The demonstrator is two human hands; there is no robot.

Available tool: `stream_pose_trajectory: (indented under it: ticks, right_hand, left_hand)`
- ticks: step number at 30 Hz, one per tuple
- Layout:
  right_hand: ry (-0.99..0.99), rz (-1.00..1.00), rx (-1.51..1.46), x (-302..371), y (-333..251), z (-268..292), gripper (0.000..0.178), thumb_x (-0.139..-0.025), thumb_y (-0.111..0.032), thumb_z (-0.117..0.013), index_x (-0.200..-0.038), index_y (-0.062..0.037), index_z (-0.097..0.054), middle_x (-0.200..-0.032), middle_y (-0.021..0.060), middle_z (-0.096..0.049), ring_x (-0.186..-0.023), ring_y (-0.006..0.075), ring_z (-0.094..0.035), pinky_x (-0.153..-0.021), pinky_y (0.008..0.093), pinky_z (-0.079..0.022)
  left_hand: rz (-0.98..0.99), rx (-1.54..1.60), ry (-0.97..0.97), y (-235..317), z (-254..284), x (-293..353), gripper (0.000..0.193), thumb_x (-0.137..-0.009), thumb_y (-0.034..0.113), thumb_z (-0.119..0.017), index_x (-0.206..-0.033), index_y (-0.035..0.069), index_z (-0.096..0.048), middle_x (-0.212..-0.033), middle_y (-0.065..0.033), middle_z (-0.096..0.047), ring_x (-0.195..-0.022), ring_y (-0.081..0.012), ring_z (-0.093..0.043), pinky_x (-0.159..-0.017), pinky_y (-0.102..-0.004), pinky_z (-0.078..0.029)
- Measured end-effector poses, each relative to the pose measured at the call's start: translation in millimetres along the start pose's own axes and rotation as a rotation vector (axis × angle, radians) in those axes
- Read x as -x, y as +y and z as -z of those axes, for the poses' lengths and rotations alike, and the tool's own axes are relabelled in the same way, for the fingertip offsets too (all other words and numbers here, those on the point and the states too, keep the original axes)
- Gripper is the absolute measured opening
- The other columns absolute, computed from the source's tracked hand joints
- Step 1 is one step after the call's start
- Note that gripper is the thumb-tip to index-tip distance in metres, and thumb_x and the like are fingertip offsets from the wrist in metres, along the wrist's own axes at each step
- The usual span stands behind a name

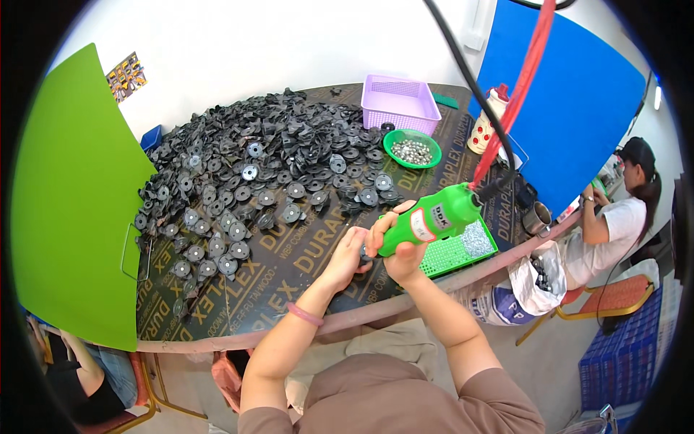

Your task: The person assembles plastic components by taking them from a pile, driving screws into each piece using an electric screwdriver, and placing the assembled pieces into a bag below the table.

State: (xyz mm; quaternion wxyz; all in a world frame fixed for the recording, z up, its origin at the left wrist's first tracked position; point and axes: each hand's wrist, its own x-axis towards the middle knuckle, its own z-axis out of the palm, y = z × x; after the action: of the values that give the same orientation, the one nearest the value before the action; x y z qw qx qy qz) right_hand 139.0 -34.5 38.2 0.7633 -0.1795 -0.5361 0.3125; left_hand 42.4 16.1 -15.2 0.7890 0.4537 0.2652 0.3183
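Observation:
My right hand (405,260) is wrapped around a green electric screwdriver (437,215), with a red cable and a black cable running up from its back end. The tool lies slanted, its front end pointing down and left toward my left hand (347,258). The left fingers are closed around a small dark part (365,252) at the tool's tip, and most of that part is hidden. Beyond both hands spreads a large heap of black plastic parts (267,145), several with round grey discs. Beneath the screwdriver sits a green perforated tray (442,259) holding small silvery pieces.
A green bowl (392,157) of small metal pieces and a lilac basket (397,119) stand behind the screwdriver. Farther right are a bottle (483,126) and a metal mug (536,218). Green (72,202) and blue (571,94) panels flank the table. Another person (614,217) sits at right.

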Motion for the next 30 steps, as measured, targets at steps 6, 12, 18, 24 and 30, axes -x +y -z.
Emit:
stream_pose_trajectory:
  ticks: [6,12,18,24,30]
  right_hand:
    - [0.004,0.049,0.01,-2,-10,1,0.07,-0.076,-0.055,-0.06,-0.114,-0.0085,-0.025,-0.063,0.0092,-0.048,-0.046,0.0196,-0.048,-0.045,0.0301,-0.043]
    - [0.069,0.155,0.076,-18,-36,37,0.068,-0.079,-0.05,-0.061,-0.115,-0.0052,-0.026,-0.065,0.0087,-0.049,-0.051,0.0166,-0.049,-0.047,0.0279,-0.043]
    - [0.069,0.03,0.206,-10,-9,59,0.066,-0.08,-0.051,-0.059,-0.114,-0.0039,-0.029,-0.06,0.0076,-0.047,-0.046,0.0162,-0.048,-0.043,0.027,-0.042]
    - [0.03,0.014,0.268,-8,-1,63,0.065,-0.08,-0.05,-0.06,-0.113,-0.0018,-0.032,-0.062,0.0076,-0.05,-0.048,0.0147,-0.051,-0.043,0.0249,-0.041]
    - [0.027,-0.017,0.293,-8,3,64,0.066,-0.08,-0.051,-0.059,-0.114,-0.002,-0.032,-0.062,0.0066,-0.05,-0.049,0.0135,-0.051,-0.044,0.0241,-0.041]
  left_hand:
    - [-0.053,-0.105,0.027,4,0,-1,0.025,-0.096,0.031,-0.035,-0.097,0.008,-0.046,-0.074,-0.0042,-0.05,-0.048,-0.0085,-0.041,-0.04,-0.0206,-0.03]
    - [0.038,-0.086,0.065,14,9,-8,0.035,-0.096,0.032,-0.038,-0.12,0.007,-0.042,-0.099,-0.0094,-0.056,-0.063,-0.0131,-0.052,-0.057,-0.0232,-0.044]
    - [0.141,0.077,-0.112,20,8,-5,0.038,-0.094,0.031,-0.045,-0.123,0.007,-0.042,-0.096,-0.0093,-0.06,-0.065,-0.0125,-0.052,-0.059,-0.0224,-0.044]
    - [0.213,0.055,-0.049,21,10,-3,0.033,-0.093,0.033,-0.04,-0.109,0.008,-0.054,-0.082,-0.0077,-0.062,-0.057,-0.0092,-0.048,-0.052,-0.0194,-0.041]
    - [0.244,0.121,-0.054,22,8,-4,0.035,-0.093,0.033,-0.04,-0.111,0.006,-0.055,-0.08,-0.0089,-0.061,-0.049,-0.0072,-0.043,-0.041,-0.0174,-0.033]
